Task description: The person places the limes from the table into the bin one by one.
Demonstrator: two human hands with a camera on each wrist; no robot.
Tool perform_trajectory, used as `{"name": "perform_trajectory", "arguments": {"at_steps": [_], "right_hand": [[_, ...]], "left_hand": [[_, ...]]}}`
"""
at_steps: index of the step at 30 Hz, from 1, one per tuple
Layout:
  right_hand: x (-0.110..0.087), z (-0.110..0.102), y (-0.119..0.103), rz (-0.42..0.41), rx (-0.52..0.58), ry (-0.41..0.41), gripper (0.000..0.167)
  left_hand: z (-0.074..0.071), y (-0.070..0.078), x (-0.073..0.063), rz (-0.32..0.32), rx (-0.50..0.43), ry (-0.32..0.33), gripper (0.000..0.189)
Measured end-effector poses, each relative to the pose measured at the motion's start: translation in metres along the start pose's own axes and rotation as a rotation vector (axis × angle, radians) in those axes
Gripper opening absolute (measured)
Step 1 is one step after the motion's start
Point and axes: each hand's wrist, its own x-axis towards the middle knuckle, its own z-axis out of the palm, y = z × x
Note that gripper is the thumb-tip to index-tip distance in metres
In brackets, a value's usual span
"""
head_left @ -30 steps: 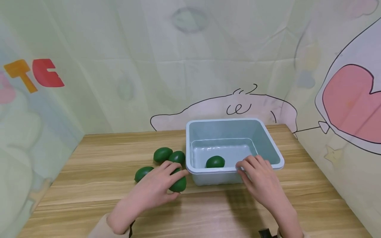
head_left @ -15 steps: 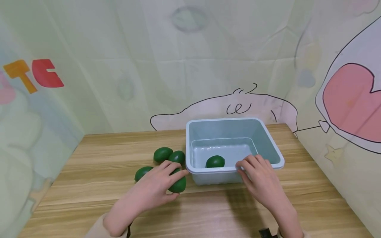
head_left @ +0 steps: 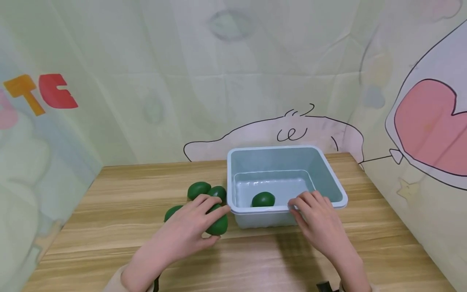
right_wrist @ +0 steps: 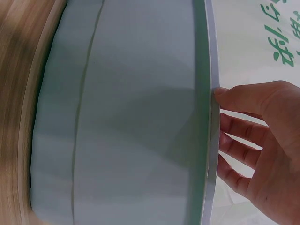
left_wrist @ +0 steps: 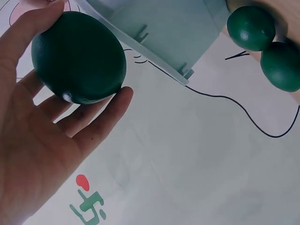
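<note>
My left hand (head_left: 187,225) holds a dark green, smooth oval fruit (head_left: 219,224) just left of the basin's front corner. In the left wrist view, the thumb lies along one side of this fruit (left_wrist: 79,56) and the fingers spread round the other. With thumb and fingertips, my right hand (head_left: 322,223) pinches the front rim of a pale blue plastic basin (head_left: 270,209); the right wrist view shows the thumb on one side of the rim (right_wrist: 213,126) and fingers on the other. One similar green fruit (head_left: 263,199) lies inside the basin near its front wall.
Two green fruits, one farther back (head_left: 199,190) and one beside the basin (head_left: 217,193), rest on the wooden table (head_left: 135,190). Another fruit (head_left: 172,211) is partly hidden behind my left hand. A printed fabric backdrop (head_left: 164,101) closes off the back and sides.
My left hand and the fruit in it have risen very slightly. The right hand and the basin stay in place.
</note>
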Motion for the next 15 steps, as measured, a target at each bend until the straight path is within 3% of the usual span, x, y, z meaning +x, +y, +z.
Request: {"name": "perform_trajectory", "arguments": {"at_steps": [15], "right_hand": [[-0.0002,0.0,0.0004,0.009,-0.006,-0.004,0.015]], "left_hand": [[-0.0075,0.0004,0.0056,0.025,0.011,0.092,0.062]]}}
